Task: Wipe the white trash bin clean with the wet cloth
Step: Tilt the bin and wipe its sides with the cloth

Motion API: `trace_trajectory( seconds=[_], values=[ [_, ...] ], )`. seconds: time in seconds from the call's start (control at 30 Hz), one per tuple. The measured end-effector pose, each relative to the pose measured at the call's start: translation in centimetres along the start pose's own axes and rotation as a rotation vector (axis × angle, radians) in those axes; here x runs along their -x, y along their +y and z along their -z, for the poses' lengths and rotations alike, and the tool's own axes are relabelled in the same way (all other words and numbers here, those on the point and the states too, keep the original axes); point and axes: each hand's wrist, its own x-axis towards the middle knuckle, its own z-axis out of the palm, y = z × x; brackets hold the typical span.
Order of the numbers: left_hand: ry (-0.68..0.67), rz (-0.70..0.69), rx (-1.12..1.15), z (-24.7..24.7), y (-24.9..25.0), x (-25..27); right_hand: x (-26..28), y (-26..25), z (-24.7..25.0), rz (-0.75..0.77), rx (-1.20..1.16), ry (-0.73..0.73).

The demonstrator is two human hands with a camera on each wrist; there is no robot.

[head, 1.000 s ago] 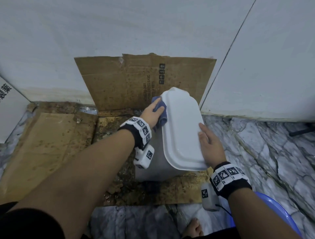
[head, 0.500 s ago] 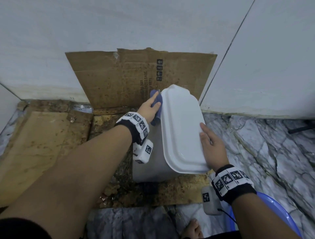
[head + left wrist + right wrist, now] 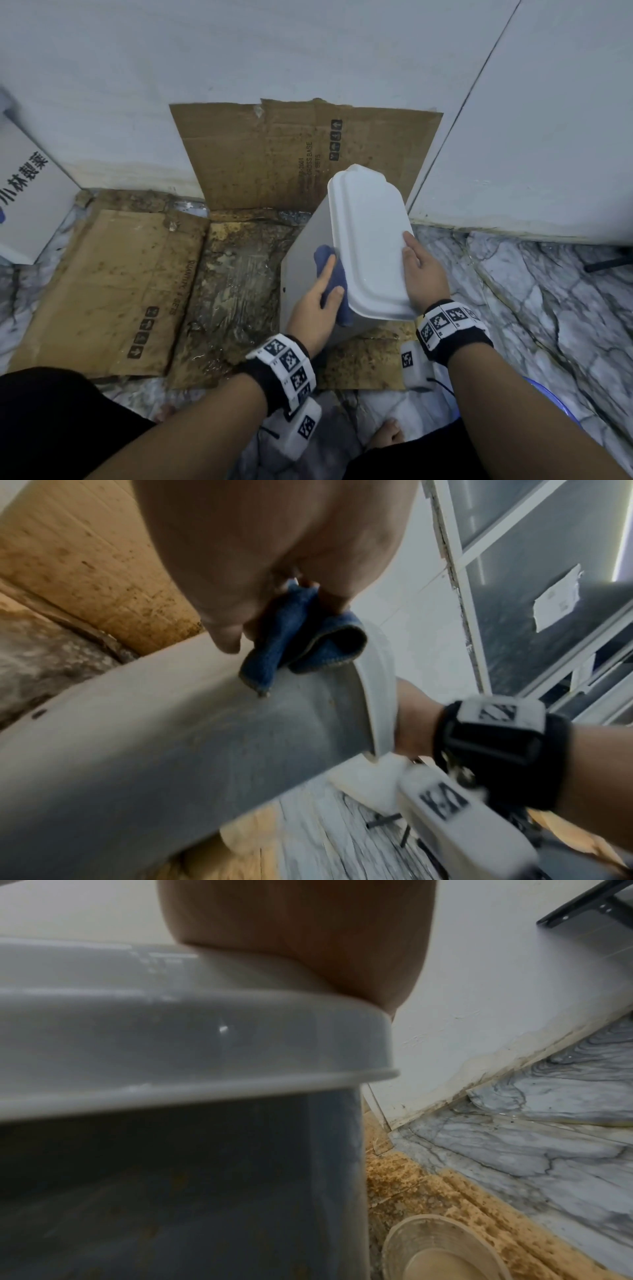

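Note:
The white trash bin (image 3: 301, 263) stands tilted on wet cardboard, with its lid (image 3: 368, 236) closed. My left hand (image 3: 313, 305) grips the blue wet cloth (image 3: 324, 255) and presses it against the bin's left side, just under the lid's rim. In the left wrist view the cloth (image 3: 301, 642) is bunched between the fingers on the grey-white wall of the bin (image 3: 171, 737). My right hand (image 3: 423, 274) rests on the lid's right edge with its fingers laid flat. In the right wrist view its palm (image 3: 308, 934) sits on the lid (image 3: 171, 1031).
Stained cardboard (image 3: 109, 284) covers the floor, and another sheet (image 3: 274, 154) leans on the wall. A white box (image 3: 24, 202) stands at the left. A blue plastic rim (image 3: 548, 397) and my bare feet are near me. A clear cup (image 3: 441, 1250) stands by the bin.
My left hand has slid the cloth along the bin's left side from the far end toward me. The bin has tipped and turned a little. My right hand stays on the lid.

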Motion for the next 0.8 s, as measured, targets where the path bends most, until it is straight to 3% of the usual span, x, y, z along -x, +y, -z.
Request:
trace_trajectory(
  seconds=[0.2, 0.37, 0.5, 0.8],
  values=[
    [0.132, -0.033, -0.015, 0.0, -0.9, 3.5, -0.5, -0.5, -1.0, 0.131, 0.394, 0.060],
    [0.111, 0.067, 0.007, 1.9, -3.1, 2.7, -0.4, -2.0, -1.6, 0.381, 0.303, 0.024],
    [0.054, 0.123, 0.038, 4.2, -4.1, 1.4, 0.2, -3.0, -1.7, 0.329, 0.247, 0.018],
    [0.088, 0.170, 0.188, 4.7, -2.1, -1.5, 0.8, -4.6, -2.5, 0.114, 0.505, 0.076]
  ],
)
